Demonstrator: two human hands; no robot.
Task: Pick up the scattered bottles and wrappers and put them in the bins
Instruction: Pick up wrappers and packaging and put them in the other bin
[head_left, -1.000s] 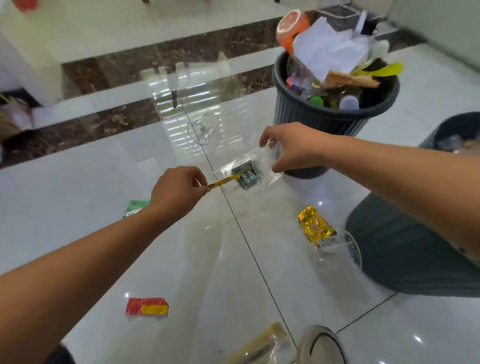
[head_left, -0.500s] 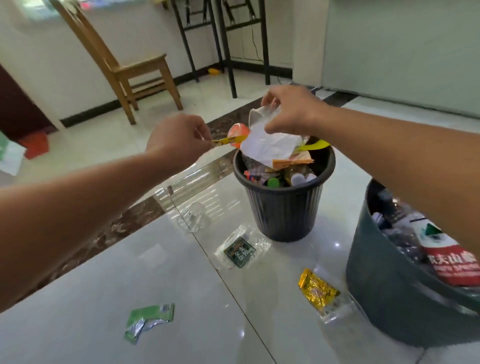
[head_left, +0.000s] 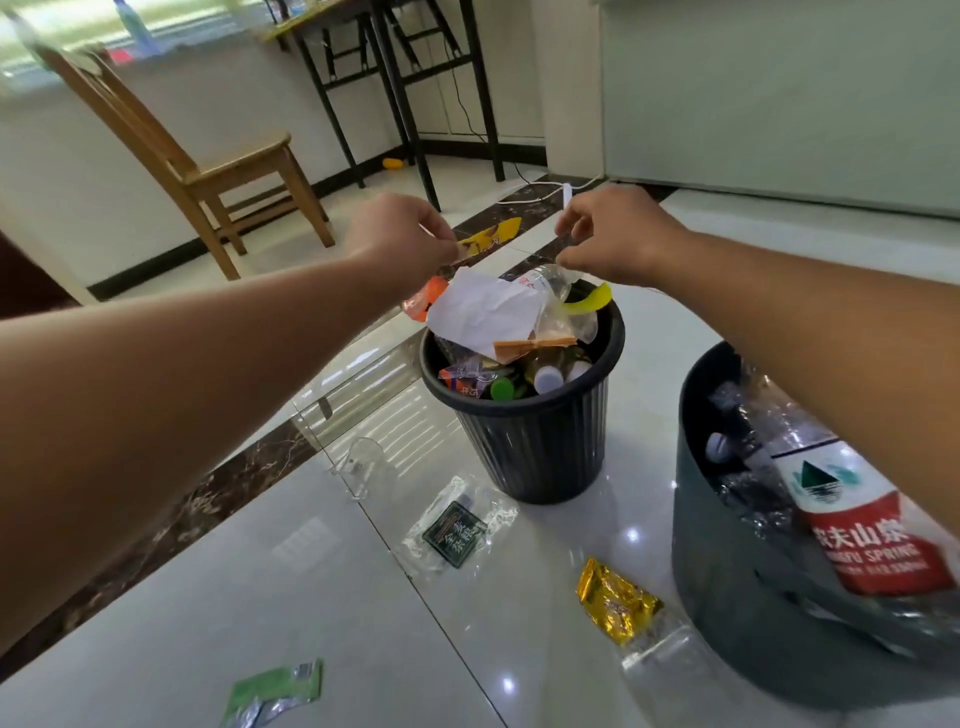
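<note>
the left hand (head_left: 402, 236) pinches one end of a yellow wrapper (head_left: 493, 236) in curled fingertips, above the overfull black bin (head_left: 535, 441). a clear wrapper (head_left: 545, 283) tops the bin's heap, just under the right hand (head_left: 621, 236), whose thumb and forefinger stand parted, gripping nothing.

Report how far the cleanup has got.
Done: the black bin is heaped and the grey bin holds bottles. In hand: the left hand pinches a yellow wrapper at the black bin; the right hand hovers there, grip unclear. Left: the dark-label wrapper, gold wrapper and green wrapper on the floor.
</note>
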